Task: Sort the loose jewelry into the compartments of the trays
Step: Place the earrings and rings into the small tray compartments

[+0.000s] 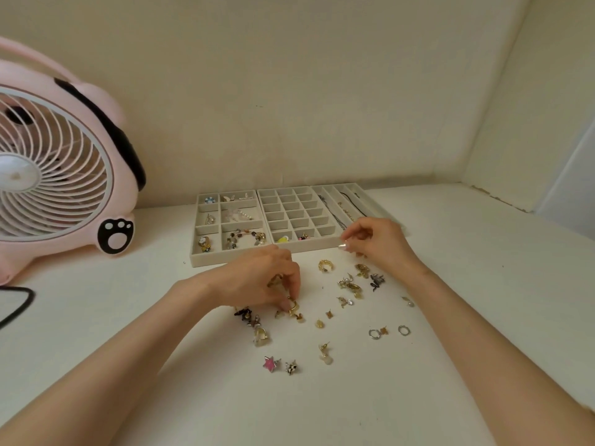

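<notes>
Three beige trays stand side by side at the back of the white table: a left tray (196, 257) with large compartments holding jewelry, a middle tray (309, 246) of small squares, and a right tray (380, 201) with necklaces in long slots. Loose jewelry lies in front: a gold ring (325, 265), a pink star (270, 363), silver hoops (374, 333). My left hand (257, 278) pinches a small gold earring (293, 308) at the table. My right hand (376, 243) hovers by the middle tray's front right corner, fingers curled; whether it holds anything is unclear.
A pink animal-shaped fan (58, 169) stands at the left of the table. A black cord (19, 304) loops at the left edge. Walls close the back and right side.
</notes>
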Demonstrator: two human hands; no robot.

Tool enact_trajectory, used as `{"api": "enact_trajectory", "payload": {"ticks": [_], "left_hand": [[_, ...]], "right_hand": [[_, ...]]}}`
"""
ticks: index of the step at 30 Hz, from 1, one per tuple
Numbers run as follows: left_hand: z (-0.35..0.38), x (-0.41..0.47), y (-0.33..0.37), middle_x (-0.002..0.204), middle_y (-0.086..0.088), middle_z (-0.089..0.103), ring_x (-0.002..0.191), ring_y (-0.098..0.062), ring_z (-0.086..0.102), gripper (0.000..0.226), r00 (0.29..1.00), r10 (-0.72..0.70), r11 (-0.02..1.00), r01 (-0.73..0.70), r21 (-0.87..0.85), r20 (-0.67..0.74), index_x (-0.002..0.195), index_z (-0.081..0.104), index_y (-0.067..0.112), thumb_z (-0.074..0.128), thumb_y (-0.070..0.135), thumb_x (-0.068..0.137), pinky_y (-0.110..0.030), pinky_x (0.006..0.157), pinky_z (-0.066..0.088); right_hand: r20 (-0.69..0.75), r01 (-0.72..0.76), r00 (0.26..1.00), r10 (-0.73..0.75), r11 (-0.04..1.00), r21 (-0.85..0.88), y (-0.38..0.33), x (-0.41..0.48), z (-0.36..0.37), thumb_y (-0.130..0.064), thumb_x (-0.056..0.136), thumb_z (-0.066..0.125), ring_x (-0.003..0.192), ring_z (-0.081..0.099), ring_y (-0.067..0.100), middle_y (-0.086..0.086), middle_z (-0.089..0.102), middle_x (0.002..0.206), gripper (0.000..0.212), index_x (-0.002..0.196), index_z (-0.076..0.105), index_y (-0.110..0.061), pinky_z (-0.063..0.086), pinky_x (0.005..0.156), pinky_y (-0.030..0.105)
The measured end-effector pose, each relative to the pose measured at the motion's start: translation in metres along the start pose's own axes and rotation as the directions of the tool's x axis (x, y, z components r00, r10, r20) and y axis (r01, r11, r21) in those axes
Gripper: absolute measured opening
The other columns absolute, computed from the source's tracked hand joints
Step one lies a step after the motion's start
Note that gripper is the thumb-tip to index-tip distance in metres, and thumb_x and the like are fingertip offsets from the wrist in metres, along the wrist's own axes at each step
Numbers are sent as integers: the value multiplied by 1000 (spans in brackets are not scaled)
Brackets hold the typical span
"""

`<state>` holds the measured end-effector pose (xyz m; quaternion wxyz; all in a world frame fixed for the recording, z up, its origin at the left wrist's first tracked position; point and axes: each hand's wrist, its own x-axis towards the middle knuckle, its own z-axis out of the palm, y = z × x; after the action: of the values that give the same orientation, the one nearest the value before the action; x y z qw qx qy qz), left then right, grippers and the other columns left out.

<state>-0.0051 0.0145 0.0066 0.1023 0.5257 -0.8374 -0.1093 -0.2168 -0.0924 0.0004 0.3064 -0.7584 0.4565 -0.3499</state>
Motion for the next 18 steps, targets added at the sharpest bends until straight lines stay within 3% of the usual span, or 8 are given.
{"api": "enact_trajectory", "payload": {"ticks": [6,11,13,18], "left_hand": [[-5,11,1,80,11,59,70,-4,49,15,984,-88,962,44,-268,-153,78,58,21,73,18,79,-19,66,42],[-23,63,-7,82,6,60,70,-11,50,6,931,-170,963,88,-253,-323,84,61,17,67,16,83,-26,67,41],[-24,89,-10,84,7,60,70,-9,51,6,928,-190,971,130,-200,-321,91,64,15,65,17,85,-26,67,40],[-11,134,-21,95,4,67,90,-16,61,9,939,-254,964,228,-136,-232,94,68,19,63,18,86,-32,77,49]], "right_hand": [[-42,-45,998,51,990,131,-2,-1,-1,4,79,69,60,65,15,9,67,75,12,80,69,-8,57,61,22],[-117,-38,992,53,991,130,0,2,-5,1,81,68,60,64,11,4,64,74,12,86,69,-9,52,57,15],[-137,-18,990,29,996,83,2,3,-6,0,80,68,62,60,9,3,63,73,14,88,72,-12,49,57,15],[-160,-42,985,69,985,167,2,7,-10,3,81,67,62,61,15,7,65,76,13,82,71,-9,52,53,13]]}}
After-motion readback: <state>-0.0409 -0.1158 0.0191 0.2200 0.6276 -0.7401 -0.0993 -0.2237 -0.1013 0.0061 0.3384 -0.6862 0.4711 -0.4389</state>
